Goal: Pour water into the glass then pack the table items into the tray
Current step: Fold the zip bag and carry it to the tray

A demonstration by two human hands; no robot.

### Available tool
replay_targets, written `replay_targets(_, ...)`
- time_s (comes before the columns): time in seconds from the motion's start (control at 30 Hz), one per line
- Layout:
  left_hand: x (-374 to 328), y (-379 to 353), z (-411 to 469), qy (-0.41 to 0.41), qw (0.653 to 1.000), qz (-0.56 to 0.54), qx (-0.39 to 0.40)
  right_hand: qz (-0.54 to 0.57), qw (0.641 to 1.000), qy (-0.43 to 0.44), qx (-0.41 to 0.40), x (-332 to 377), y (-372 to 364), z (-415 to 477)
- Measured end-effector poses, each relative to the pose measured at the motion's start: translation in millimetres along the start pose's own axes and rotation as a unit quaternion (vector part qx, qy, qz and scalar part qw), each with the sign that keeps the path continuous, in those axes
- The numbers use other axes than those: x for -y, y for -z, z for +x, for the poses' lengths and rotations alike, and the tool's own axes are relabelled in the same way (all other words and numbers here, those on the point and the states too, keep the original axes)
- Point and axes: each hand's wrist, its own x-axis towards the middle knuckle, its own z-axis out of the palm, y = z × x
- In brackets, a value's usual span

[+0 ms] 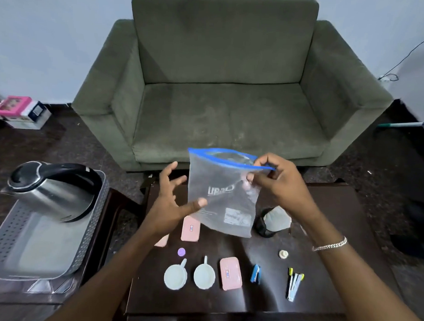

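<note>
On the far left a kettle (52,190) sits at the back of the grey tray (88,240), on a side table apart from the dark table (321,296). Over that table the left hand (173,207) is spread open, its thumb just touching the clear bag (223,196) — the right hand (280,184) pinches the bag's blue zip edge and holds it up. Beneath lie two white cups (175,276), pink cases (230,273) and, further right, a blue stapler (255,273).
</note>
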Motion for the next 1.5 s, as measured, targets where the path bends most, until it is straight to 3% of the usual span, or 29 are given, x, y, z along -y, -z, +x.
replay_targets(0.1, 10.5, -4.5, 3.4, 0.007, 0.996, -0.068, 0.052, 0.112, 0.993, -0.039, 0.015, 6.1, 5.1, 11.8)
replay_targets(0.23, 10.9, -15.4, 8.4, 0.003, 0.989, -0.145, -0.033, 0.192, 0.976, -0.099, -0.011, -3.9, 0.0, 13.2)
replay_targets(0.43, 13.1, -23.8, 14.1, 0.000, 0.979, -0.185, -0.081, 0.134, 0.977, -0.153, -0.060, -44.3, -33.1, -17.7)
replay_targets(0.63, 19.5, -12.2, 19.5, -0.031, 0.992, -0.115, -0.038, 0.072, 0.990, -0.105, -0.059, -50.9, -31.9, -19.3)
replay_targets(0.8, 12.8, -7.0, 20.7, -0.039, 0.995, -0.079, -0.036, 0.038, 0.991, -0.119, -0.039, -47.5, -28.6, -13.5)
replay_targets(1.07, 7.7, -8.6, 19.7, -0.042, 0.994, -0.031, -0.098, 0.031, 0.985, -0.128, -0.112, -54.3, -36.0, -6.6)
replay_targets(1.33, 12.8, -5.1, 13.9, -0.075, 0.986, 0.050, -0.138, -0.077, 0.985, -0.124, -0.094, -52.9, -30.6, -8.6)
replay_targets(1.5, 17.8, -7.2, 14.1, -0.047, 0.990, -0.017, -0.129, -0.001, 0.988, -0.139, -0.065, -50.1, -38.4, -12.3)
